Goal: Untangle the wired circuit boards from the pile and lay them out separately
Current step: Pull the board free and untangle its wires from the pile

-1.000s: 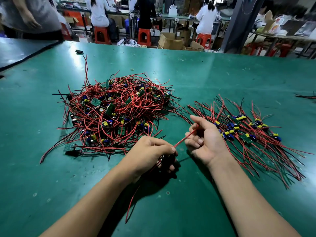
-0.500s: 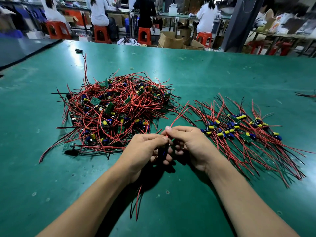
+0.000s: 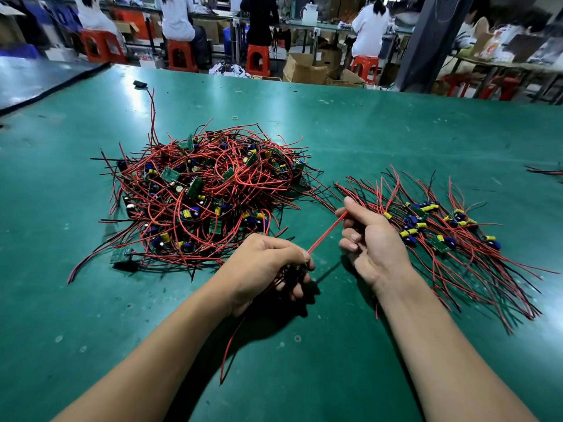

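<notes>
Head view. The left hand (image 3: 268,266) is curling tight round one circuit board (image 3: 294,274), which is mostly hidden in the fist. The trailing wires (image 3: 227,351) are hanging from under that hand toward the near side. The right hand (image 3: 374,245) is pinching the red wire (image 3: 324,233) between thumb and forefinger, with the other fingers loosely curled. The wire is running straight and taut between the two hands. The tangled pile (image 3: 207,190) is sitting just beyond the left hand. The sorted row (image 3: 432,226) is fanning out beside and beyond the right hand, on the green table (image 3: 335,132).

Risks, as judged:
- Pulling harder on a taut lead is likely straining the solder joint; a wire could tear off the board.
- The trailing wires could be snagging pile strands near the left wrist, dragging neighbours out with them.
- The right forearm is lying close to the sorted row's near wire ends; a sweep outward could be re-tangling them.

Room and edges: bare table is lying open in front of both forearms and far beyond the pile. The gap between pile and row is narrow, with stray wire tips reaching across it. The table's far edge is well apart. More loose wire ends (image 3: 545,170) are showing at the right margin.
</notes>
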`<state>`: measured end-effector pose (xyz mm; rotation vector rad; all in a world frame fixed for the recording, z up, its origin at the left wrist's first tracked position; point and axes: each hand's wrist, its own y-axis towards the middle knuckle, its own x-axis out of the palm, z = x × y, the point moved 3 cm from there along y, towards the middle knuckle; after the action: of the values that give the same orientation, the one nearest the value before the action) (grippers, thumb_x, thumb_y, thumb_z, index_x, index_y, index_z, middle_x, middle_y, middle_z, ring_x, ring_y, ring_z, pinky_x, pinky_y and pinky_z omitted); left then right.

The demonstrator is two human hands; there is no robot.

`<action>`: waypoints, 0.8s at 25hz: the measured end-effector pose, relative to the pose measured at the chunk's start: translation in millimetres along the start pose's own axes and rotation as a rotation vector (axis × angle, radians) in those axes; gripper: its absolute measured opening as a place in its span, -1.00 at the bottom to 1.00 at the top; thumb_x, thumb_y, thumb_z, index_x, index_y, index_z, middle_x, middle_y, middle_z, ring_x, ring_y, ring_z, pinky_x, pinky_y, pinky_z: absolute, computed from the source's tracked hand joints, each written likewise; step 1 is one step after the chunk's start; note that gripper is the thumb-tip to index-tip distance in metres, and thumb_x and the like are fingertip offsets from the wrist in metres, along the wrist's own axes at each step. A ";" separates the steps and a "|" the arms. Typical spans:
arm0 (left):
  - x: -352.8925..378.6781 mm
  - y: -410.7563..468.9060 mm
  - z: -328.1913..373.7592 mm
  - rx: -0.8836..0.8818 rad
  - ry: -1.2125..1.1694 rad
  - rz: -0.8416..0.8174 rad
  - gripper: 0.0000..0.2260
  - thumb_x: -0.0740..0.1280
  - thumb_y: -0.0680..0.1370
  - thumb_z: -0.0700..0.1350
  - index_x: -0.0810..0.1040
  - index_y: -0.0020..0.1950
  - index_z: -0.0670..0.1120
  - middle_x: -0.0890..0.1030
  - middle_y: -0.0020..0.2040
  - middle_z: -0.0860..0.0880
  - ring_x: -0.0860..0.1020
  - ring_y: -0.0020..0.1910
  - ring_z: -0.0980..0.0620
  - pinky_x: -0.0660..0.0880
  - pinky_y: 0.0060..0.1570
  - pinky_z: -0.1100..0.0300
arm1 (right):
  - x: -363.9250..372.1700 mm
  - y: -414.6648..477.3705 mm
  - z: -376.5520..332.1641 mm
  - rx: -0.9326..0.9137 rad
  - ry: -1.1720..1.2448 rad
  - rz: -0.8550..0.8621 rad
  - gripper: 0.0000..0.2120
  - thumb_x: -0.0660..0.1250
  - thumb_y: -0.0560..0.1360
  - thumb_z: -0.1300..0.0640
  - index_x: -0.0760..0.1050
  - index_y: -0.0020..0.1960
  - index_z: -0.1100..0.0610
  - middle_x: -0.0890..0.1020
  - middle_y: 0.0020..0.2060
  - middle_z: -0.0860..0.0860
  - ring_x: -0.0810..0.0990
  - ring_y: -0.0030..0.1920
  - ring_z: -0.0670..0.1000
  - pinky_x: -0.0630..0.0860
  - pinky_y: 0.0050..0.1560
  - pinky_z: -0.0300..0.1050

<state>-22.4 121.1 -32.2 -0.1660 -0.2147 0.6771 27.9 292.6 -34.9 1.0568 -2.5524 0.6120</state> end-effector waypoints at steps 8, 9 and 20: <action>1.7 -1.0 -3.9 -0.004 -0.038 0.061 -0.84 0.31 0.59 -0.23 0.63 -0.11 -0.27 0.61 -0.33 -0.18 0.55 -0.49 -0.02 0.51 -0.48 0.25 | 1.1 -2.4 1.0 -0.009 -0.101 -0.024 -0.65 0.46 0.45 -0.10 0.59 -0.20 0.20 0.42 -0.40 -0.05 0.25 -0.55 -0.14 0.18 -0.60 -0.31; 2.1 -0.5 -4.0 0.005 -0.077 0.098 -0.83 0.29 0.61 -0.21 0.62 -0.06 -0.27 0.62 -0.30 -0.18 0.57 -0.46 -0.03 0.55 -0.45 0.23 | 1.8 -4.2 2.2 -0.014 -0.198 -0.043 -0.60 0.48 0.38 -0.17 0.61 -0.17 0.20 0.46 -0.39 -0.05 0.28 -0.54 -0.13 0.21 -0.58 -0.30; 0.4 2.3 -4.1 -0.030 -0.310 0.195 -0.60 0.16 0.64 0.14 0.53 0.32 -0.06 0.66 0.15 -0.18 0.66 0.05 -0.13 0.62 0.00 -0.02 | 24.4 -32.9 12.2 -0.290 -1.002 -0.161 -0.76 0.57 0.40 -0.01 0.59 -0.01 0.01 0.65 -0.23 -0.06 0.60 -0.27 -0.11 0.55 -0.15 -0.16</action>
<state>-22.4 122.7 -36.6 -0.1105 -0.5112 0.8939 33.7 251.2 -26.1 1.7254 -3.1177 -0.4685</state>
